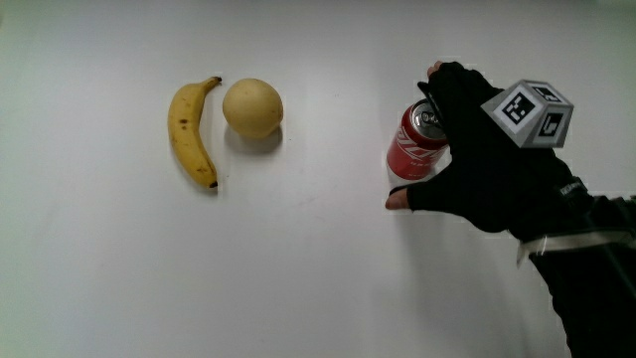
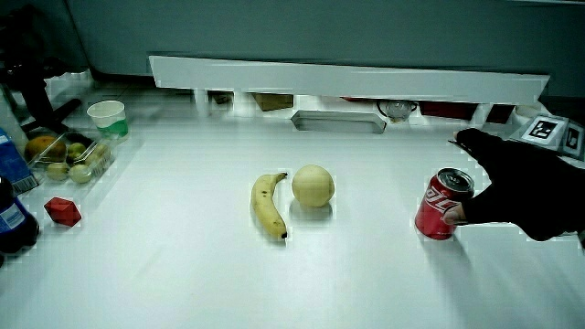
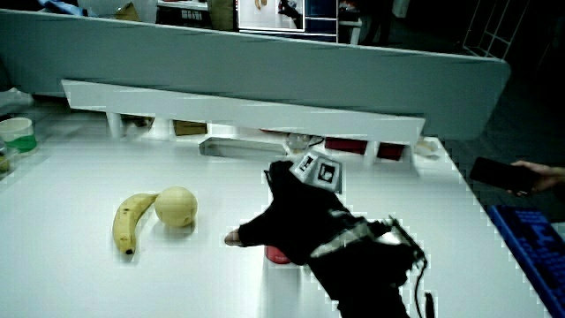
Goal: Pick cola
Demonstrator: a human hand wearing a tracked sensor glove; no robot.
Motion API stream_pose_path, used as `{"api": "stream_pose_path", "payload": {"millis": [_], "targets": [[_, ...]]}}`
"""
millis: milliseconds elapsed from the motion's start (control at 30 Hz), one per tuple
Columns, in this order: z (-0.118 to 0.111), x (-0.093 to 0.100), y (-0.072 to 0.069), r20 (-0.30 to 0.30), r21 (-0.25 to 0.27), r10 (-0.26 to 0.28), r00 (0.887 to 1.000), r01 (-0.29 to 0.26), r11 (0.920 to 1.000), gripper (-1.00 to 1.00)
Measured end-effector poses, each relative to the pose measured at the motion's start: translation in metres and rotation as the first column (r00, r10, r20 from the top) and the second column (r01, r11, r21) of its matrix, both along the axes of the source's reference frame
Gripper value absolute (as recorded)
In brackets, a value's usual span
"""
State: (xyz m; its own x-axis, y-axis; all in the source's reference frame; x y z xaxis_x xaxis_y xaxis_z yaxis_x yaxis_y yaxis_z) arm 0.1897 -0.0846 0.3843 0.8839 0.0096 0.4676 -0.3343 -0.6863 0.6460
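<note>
A red cola can (image 1: pixel 415 149) stands upright on the white table (image 1: pixel 318 278), well apart from the banana and the round fruit. The gloved hand (image 1: pixel 477 149) sits against the can, with its forearm reaching back toward the person. The thumb (image 1: pixel 397 200) lies at the can's nearer side, and the fingers (image 1: pixel 437 80) arch, still spread, past its farther side. In a side view the can (image 2: pixel 445 203) shows with the thumb (image 2: pixel 454 213) touching it. In a side view the hand (image 3: pixel 291 216) hides most of the can (image 3: pixel 276 254).
A yellow banana (image 1: pixel 191 131) and a pale round fruit (image 1: pixel 252 107) lie side by side. At the table's edge are a box of fruit (image 2: pixel 69 155), a green-and-white cup (image 2: pixel 107 116), a red cube (image 2: pixel 62 211) and a low white partition (image 2: pixel 347 78).
</note>
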Motion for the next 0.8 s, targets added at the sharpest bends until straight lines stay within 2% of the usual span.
{"api": "stream_pose_path", "payload": {"millis": [333, 400, 500, 800], "targets": [[0.033, 0.016, -0.013, -0.027, -0.091, 0.062, 0.998, -0.064, 0.9938, 0.0], [0.037, 0.017, -0.014, -0.005, -0.103, 0.077, 0.997, -0.077, 0.9916, 0.0], [0.046, 0.019, -0.016, -0.026, -0.125, 0.077, 0.997, -0.08, 0.989, 0.0], [0.059, 0.027, -0.017, -0.024, -0.149, 0.107, 0.994, -0.11, 0.9827, 0.0]]}}
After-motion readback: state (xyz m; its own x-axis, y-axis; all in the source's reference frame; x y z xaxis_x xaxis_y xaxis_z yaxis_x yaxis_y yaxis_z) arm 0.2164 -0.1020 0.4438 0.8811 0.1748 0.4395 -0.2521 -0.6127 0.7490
